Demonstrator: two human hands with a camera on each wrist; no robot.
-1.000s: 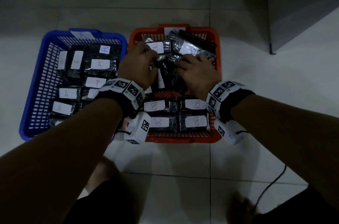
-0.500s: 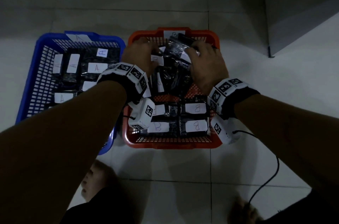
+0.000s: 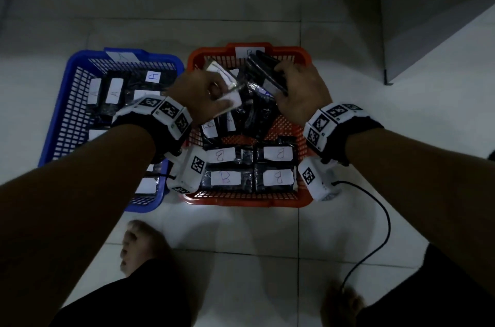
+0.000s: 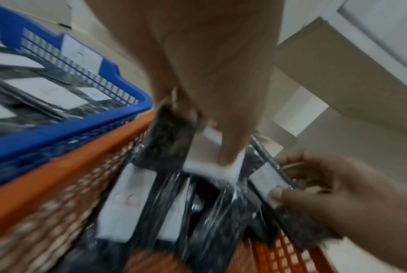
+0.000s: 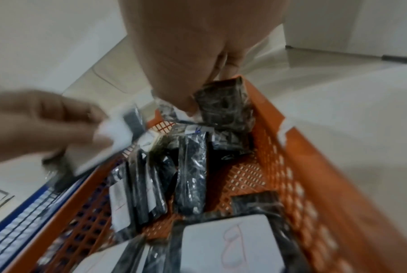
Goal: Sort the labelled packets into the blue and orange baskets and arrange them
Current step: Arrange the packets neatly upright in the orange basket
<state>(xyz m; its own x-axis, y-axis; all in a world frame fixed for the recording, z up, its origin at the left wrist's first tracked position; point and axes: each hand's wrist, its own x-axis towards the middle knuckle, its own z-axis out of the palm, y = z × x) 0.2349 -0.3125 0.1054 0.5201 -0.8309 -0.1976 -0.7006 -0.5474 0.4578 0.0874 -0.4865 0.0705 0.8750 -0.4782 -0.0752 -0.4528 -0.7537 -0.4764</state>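
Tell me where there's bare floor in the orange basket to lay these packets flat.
In the orange basket, bare mesh shows beside the right wall, between the neat B rows and the right hand. The middle pile is crowded.

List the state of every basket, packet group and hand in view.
blue basket: holds A-labelled packets
orange basket: holds B-labelled packets
front B packets: four, flat, in neat rows
back packets: jumbled
left hand: grips a packet
right hand: grips a packet

Glossy crinkled film packets [image 3: 249,117] with matt paper labels; perforated plastic orange basket [image 3: 302,58]; smooth tiled floor [image 3: 241,233]
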